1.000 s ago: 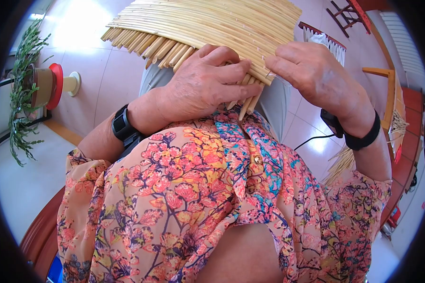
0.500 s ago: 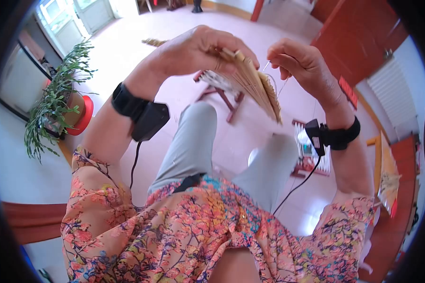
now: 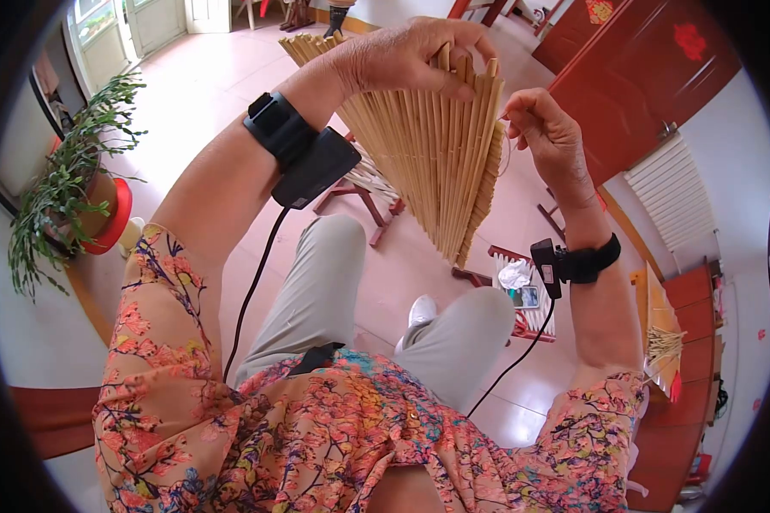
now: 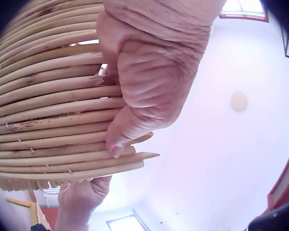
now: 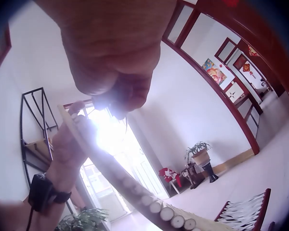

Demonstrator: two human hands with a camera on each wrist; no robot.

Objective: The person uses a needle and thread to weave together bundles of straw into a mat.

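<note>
A mat of pale straw-coloured stalks (image 3: pixel 419 162), sewn side by side, hangs upright in front of the person. The left hand (image 3: pixel 423 60) grips its upper end, fingers behind and thumb across the stalks; in the left wrist view the thumb (image 4: pixel 118 144) presses near the uneven stalk tips. Small white stitches cross the stalks there. Just beyond the mat's right edge, the right hand (image 3: pixel 547 132) is raised with thumb and fingers pinched together on a thin needle (image 5: pixel 126 124), only partly visible. A fine thread (image 3: pixel 508 156) hangs between those fingertips and the mat's edge.
Below the mat are the person's knees (image 3: pixel 316 265) and a low slatted stool (image 3: pixel 539 321) with a phone and crumpled white stuff. A potted plant (image 3: pixel 81 188) stands at left, a red door (image 3: pixel 650 77) at right. Cables (image 3: pixel 252 291) hang from both wrist cameras.
The mat has gone from lying over the lap to being held up, its broad face now turned toward the head camera. Both hands have risen, and the right hand has come away from the mat's edge.
</note>
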